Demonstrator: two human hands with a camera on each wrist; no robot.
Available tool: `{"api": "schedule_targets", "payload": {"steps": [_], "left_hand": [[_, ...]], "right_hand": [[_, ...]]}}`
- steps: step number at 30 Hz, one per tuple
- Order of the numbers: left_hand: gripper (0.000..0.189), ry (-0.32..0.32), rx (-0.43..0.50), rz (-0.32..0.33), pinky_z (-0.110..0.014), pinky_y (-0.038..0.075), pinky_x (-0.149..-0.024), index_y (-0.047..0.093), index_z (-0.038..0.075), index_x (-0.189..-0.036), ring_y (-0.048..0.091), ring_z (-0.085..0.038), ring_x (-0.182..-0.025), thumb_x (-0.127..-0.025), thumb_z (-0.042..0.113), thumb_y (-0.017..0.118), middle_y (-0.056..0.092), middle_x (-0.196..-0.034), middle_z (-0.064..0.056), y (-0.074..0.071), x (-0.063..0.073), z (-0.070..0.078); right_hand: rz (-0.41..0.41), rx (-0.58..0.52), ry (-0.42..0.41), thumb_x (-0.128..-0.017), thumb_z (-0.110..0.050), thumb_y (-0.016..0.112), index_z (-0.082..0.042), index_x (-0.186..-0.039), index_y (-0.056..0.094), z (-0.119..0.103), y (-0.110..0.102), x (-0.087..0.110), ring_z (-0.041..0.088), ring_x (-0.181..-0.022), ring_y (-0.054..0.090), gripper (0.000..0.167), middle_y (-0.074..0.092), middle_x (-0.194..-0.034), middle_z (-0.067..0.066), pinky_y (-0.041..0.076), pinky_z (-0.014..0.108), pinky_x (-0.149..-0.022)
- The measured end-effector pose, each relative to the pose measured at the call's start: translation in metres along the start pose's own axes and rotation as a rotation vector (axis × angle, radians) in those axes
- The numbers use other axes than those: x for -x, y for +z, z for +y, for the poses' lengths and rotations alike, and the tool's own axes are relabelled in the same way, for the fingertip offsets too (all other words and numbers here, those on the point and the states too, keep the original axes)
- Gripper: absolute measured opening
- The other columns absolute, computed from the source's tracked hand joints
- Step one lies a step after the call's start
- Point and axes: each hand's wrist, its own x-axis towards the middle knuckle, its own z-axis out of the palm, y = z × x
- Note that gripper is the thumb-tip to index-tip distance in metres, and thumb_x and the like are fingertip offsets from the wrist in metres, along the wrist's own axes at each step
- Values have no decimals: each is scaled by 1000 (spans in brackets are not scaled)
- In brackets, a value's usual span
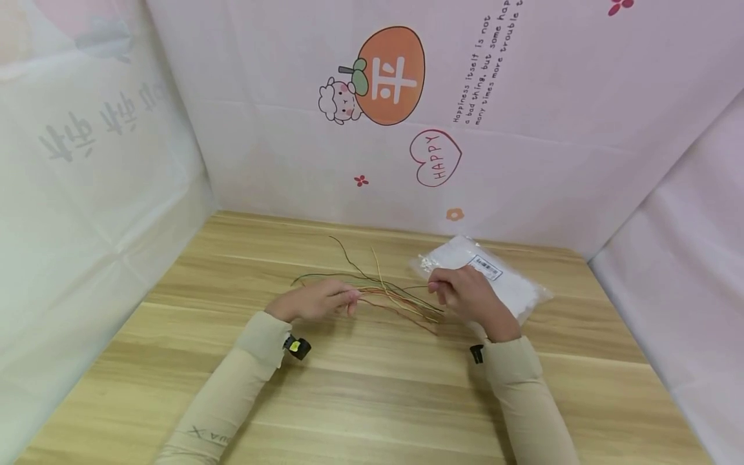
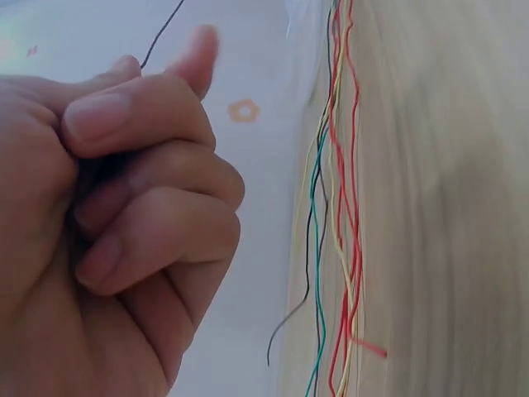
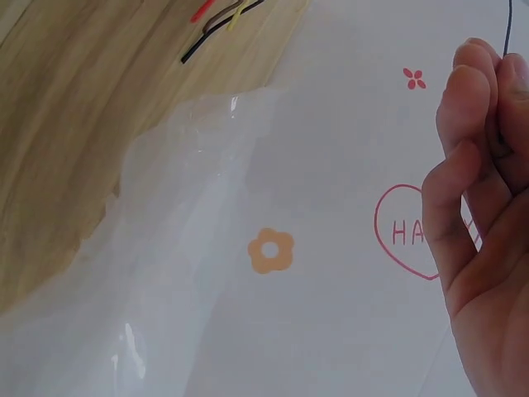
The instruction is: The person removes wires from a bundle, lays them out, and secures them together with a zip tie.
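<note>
One thin, dark wire (image 3: 508,29), pinched by left hand (image 1: 318,299) and right hand (image 1: 469,297) above loose red, yellow, green and black wires (image 2: 331,112), slim, wavy, toward the table's far edge (image 1: 279,223)!

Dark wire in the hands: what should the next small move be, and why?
Probably draw the right hand slightly up and away, with the left hand holding on: the dark wire appears gripped in both, and loose wires lie bunched close by, so it could snag on them.
</note>
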Motion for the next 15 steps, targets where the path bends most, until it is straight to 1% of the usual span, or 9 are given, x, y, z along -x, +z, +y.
{"api": "schedule_targets", "payload": {"steps": [4,7,9,12,15], "left_hand": [[45,-15,-23,47,-24,35,-60,73,5,-110,33,-9,-57,-117,29,35,38,-64,6,-9,6,-7],[43,13,-17,80,-23,37,-60,73,7,-117,36,-7,-55,-117,27,36,42,-61,7,-14,9,-13],[42,38,-16,91,-23,39,-60,73,6,-121,38,-6,-54,-117,25,36,46,-61,6,-17,9,-15],[41,60,-24,92,-22,40,-58,73,3,-122,41,-5,-53,-117,23,38,57,-63,-1,-21,10,-17],[37,57,-40,84,-22,41,-57,73,3,-122,46,-6,-56,-116,23,42,68,-72,-10,-24,12,-17]], "right_hand": [[21,11,-9,-101,-8,69,-20,-78,67,1,0,1,-2,-53,40,25,51,-58,-15,40,23,-58],[31,10,-14,-102,-8,68,-20,-77,66,0,-1,2,-2,-53,39,27,49,-57,-16,39,23,-57],[29,10,-14,-102,-9,68,-21,-77,66,1,-1,2,-2,-53,39,27,50,-57,-16,39,23,-57],[37,12,-9,-101,-7,67,-22,-76,66,3,-1,2,-2,-53,39,29,49,-57,-17,39,23,-58],[52,17,-18,-100,-5,68,-21,-76,66,6,-1,2,-2,-53,40,29,49,-56,-17,41,24,-59]]}}
